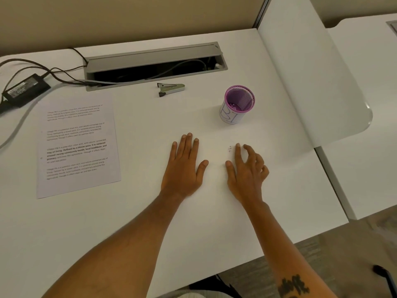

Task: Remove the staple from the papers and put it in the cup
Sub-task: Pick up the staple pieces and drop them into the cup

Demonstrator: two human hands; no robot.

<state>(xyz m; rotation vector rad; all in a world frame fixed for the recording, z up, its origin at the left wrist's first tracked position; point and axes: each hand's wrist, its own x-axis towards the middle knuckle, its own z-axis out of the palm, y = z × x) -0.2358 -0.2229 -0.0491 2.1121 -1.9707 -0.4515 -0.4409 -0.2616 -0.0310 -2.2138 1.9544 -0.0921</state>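
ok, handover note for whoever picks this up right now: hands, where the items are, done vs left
Left hand: flat on the desk, palm down, holding nothing.
Right hand: on the desk, fingers loosely curled, index fingertip next to a tiny speck that looks like the staple; not gripping it.
Papers: lying flat at far left, away from both hands.
Staple remover: set down near the cable tray.
Cup: purple mesh, upright, beyond the right hand; small bits already at its bottom.
Done: staple appears to be out of the papers.
Left: pick up the staple, drop it in the cup.
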